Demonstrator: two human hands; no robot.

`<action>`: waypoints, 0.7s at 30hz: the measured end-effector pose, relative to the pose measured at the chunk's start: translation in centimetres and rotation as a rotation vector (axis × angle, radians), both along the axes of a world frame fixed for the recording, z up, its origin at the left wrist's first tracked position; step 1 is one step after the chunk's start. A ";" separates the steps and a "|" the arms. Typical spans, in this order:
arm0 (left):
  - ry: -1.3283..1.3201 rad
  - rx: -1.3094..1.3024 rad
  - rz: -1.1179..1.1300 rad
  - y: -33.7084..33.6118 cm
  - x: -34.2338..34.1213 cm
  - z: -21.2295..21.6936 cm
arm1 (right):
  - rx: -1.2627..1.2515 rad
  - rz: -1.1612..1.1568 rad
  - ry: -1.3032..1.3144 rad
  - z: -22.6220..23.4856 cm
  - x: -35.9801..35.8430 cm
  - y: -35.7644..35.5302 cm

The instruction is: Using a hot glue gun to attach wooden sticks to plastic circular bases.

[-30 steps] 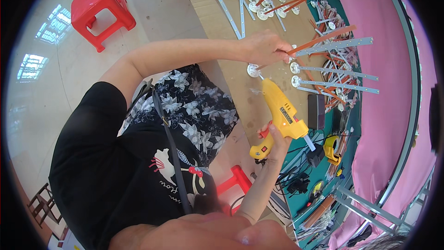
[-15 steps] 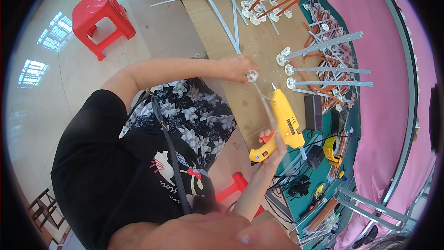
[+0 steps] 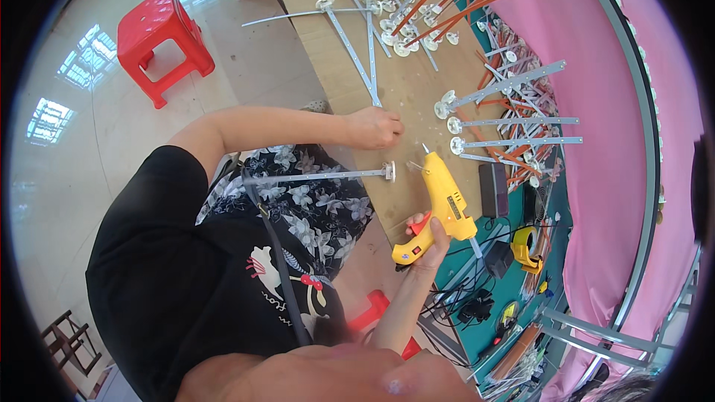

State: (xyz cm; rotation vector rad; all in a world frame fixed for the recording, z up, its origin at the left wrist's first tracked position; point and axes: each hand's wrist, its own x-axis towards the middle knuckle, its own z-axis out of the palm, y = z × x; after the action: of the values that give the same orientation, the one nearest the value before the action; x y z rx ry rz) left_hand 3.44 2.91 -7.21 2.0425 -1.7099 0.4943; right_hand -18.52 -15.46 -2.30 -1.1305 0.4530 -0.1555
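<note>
My right hand (image 3: pixel 432 242) grips a yellow hot glue gun (image 3: pixel 447 197) by its handle, fingers around the red trigger and nozzle towards the far side. A glue stick (image 3: pixel 477 248) pokes out of its back. My left hand (image 3: pixel 376 128) is closed over the brown cardboard (image 3: pixel 410 97), left of the nozzle; whatever its curled fingers hold is hidden. Just beyond it are the ends of two light grey strips (image 3: pixel 356 52) with pale round bases. Nearer me, a grey strip (image 3: pixel 328 176) reaches from the cardboard edge over my lap, its round base (image 3: pixel 390 171) below my left hand.
Three strips with round bases (image 3: pixel 514 123) stand at the right of the cardboard, before a heap of white and orange strips. More orange strips (image 3: pixel 447 7) lie at the far side. A dark box (image 3: pixel 493 190), cables and yellow tape (image 3: pixel 525 246) are on the green table. A red stool (image 3: pixel 160 45) stands left.
My left hand has let go of the strip's round base and moved slightly left. That strip now points towards my lap. The glue gun stays in my right hand, slightly further left.
</note>
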 end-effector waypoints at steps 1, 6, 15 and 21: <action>0.039 0.087 0.024 0.1 -0.4 0.2 | 0.008 -0.004 0.007 0.0 0.0 0.4; 0.302 -0.359 0.047 1.6 -5.4 2.7 | 0.124 -0.086 -0.002 -0.1 0.4 0.7; 0.398 -0.096 0.113 2.2 -8.6 0.1 | 0.192 -0.041 0.020 -0.4 0.9 0.2; 0.350 -0.058 0.129 2.2 -8.8 0.5 | 0.185 -0.049 0.024 -0.4 0.8 0.4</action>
State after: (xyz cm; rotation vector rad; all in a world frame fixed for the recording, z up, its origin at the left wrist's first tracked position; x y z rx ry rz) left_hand -5.33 5.08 -6.70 2.0628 -1.3507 0.2053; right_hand -17.75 -15.11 -2.74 -0.9408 0.5058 -0.1397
